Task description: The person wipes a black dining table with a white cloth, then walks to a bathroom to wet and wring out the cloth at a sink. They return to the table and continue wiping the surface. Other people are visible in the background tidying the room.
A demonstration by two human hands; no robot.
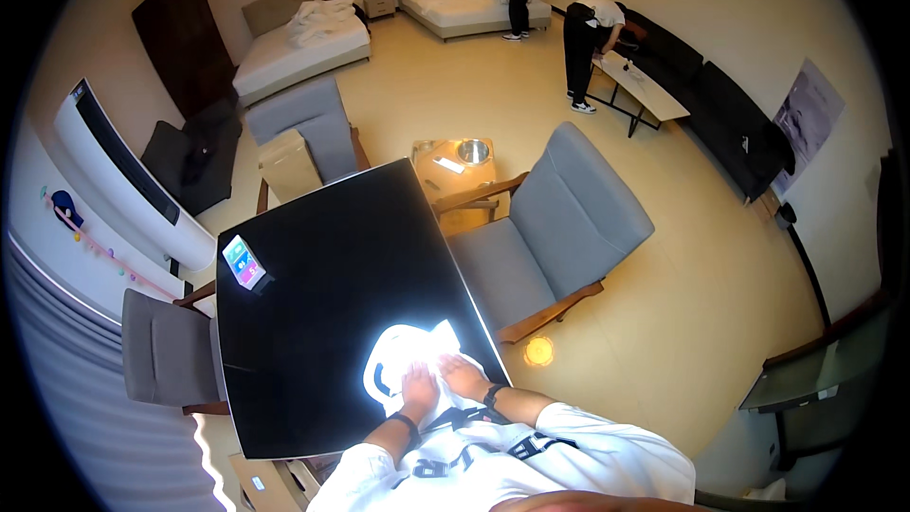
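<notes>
A bright white cloth (398, 346), washed out by glare, lies bunched at the near right corner of the black table (322, 322). Its exact kind is hard to make out. On its near part rests my left hand (419, 391), fingers pointing away from me and laid against the fabric. Close beside it on the right, my right hand (463, 376) touches the same cloth with its fingers stretched out to the far left. Glare blurs the fingertips of both hands. A dark band circles each wrist.
A small display stand (246, 264) stands on the table's left side. Grey armchairs (559, 218) surround it. Beyond is a low side table (483, 173) with a metal bowl (474, 152). Farther off, people (592, 28) work by two beds (303, 52) and a long coffee table (649, 87).
</notes>
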